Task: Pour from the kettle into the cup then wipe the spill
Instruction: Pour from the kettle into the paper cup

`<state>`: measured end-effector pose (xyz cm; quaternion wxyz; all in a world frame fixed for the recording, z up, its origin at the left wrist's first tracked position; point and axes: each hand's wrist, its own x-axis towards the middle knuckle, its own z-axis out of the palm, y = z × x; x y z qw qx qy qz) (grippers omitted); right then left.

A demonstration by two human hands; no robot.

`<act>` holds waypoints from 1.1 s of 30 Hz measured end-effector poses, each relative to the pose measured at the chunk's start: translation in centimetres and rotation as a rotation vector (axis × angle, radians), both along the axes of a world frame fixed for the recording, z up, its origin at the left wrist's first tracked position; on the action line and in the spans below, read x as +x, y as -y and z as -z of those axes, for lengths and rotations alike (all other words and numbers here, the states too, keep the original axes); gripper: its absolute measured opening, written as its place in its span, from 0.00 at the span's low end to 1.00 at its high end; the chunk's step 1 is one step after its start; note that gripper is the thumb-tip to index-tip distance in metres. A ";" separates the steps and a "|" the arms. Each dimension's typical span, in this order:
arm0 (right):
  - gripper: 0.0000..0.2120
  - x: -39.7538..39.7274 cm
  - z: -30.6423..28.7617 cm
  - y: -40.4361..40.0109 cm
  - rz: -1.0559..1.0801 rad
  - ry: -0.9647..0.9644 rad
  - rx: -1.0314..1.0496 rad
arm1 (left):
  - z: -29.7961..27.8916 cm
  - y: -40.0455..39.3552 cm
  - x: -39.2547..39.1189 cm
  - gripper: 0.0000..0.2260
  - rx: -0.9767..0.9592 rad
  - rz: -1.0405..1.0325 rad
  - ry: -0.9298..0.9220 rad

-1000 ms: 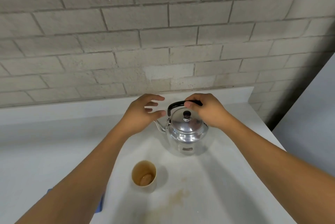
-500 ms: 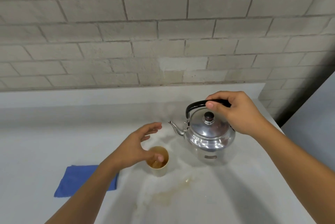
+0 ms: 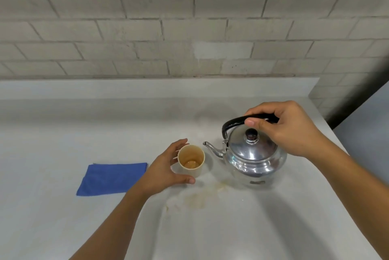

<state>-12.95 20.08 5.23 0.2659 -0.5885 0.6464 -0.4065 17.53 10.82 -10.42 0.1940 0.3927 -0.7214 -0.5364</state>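
A shiny metal kettle (image 3: 253, 159) with a black handle is held a little above the white counter (image 3: 63, 129), its spout pointing left at the cup. My right hand (image 3: 288, 128) is closed around the handle on top. A small tan paper cup (image 3: 191, 160) stands upright just left of the spout, with a little brownish liquid at its bottom. My left hand (image 3: 166, 170) curls around the cup's left side, thumb in front and fingers behind. A brownish spill (image 3: 197, 198) stains the counter in front of the cup. A folded blue cloth (image 3: 112, 178) lies flat to the left.
A grey brick wall (image 3: 189, 28) rises behind the counter's raised back ledge. The counter ends at the right, where a dark gap and a grey surface (image 3: 366, 125) show beyond its edge.
The kettle has come off the counter in my right hand. My left hand dropped from beside the kettle down to the cup and now wraps its side. The view has shifted left, bringing the cloth in.
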 end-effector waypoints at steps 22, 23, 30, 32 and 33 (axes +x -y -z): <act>0.03 3.2 -1.8 1.4 -0.205 -0.429 0.012 | 2.4 -0.8 -0.5 0.34 0.023 -0.129 -0.122; 0.03 3.2 -1.9 1.5 -0.209 -0.444 0.007 | 2.4 -0.8 -0.5 0.34 0.023 -0.130 -0.125; 0.02 2.8 -2.4 1.9 -0.226 -0.479 0.016 | 2.3 -1.0 -0.6 0.34 0.039 -0.143 -0.142; 0.03 2.7 -2.6 2.0 -0.231 -0.484 0.018 | 2.3 -1.0 -0.6 0.34 0.044 -0.144 -0.144; 0.03 2.6 -2.7 2.1 -0.234 -0.485 0.017 | 2.2 -0.9 -0.7 0.34 0.045 -0.146 -0.143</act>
